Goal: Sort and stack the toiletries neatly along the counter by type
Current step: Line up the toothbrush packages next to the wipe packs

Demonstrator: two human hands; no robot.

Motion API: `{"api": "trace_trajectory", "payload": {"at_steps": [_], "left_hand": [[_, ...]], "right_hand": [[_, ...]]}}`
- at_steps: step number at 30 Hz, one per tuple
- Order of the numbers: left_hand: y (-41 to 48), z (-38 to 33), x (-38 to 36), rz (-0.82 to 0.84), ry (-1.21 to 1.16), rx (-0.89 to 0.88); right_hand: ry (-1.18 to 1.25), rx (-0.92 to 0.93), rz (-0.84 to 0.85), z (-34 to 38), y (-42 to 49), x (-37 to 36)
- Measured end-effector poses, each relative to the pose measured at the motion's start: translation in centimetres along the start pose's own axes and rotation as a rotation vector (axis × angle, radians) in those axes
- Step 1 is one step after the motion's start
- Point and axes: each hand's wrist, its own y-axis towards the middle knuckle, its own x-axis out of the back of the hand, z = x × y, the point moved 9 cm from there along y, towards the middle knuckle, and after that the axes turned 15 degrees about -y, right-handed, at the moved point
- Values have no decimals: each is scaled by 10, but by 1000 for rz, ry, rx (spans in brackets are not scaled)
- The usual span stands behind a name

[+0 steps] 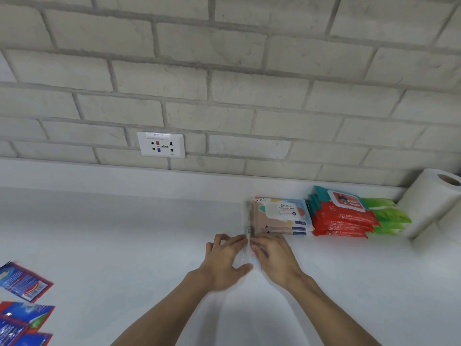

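Both hands are meeting at the centre of the frame over a slim clear pack (248, 221), which is standing on its long edge on the tabletop (124, 233). It is running away from the person and touching the left side of the pink wipes (282, 216). What is inside it is too blurred to tell.

The left hand (224, 260) is lying spread against the pack's left face, fingers fairly straight and thumb at its near end, pushing rather than gripping. The right hand (274, 258) is coming in from the other side, its bent fingertips closing on the pack's right face; its thumb is hidden.

The row is running along the wall toward the right of the frame: pink wipes, then red wipes (341, 221), then green packs (389, 216), then a paper roll (431, 203) at the far right edge.

I would say the person is squaring this pack up as the newest member of the row, so the sort is partly done. Blue-and-red sachets (25, 280) are lying loose at the lower left of the frame, well apart from the row. The next move likely calls for letting go gently so the pack does not tip, then reaching down left for the sachets and starting their own stack left of the pack.
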Motion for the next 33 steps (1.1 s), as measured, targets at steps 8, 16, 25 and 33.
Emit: {"api": "trace_trajectory", "payload": {"at_steps": [8, 16, 25, 33], "left_hand": [[-12, 5, 1, 23, -58, 36], [-63, 8, 38, -75, -145, 20], [-140, 21, 87, -164, -159, -66], [-231, 85, 133, -150, -143, 115]], "right_hand": [[60, -16, -8, 4, -4, 7], [171, -38, -42, 40, -20, 28], [307, 55, 65, 130, -48, 32], [393, 164, 260, 238, -87, 14]]}}
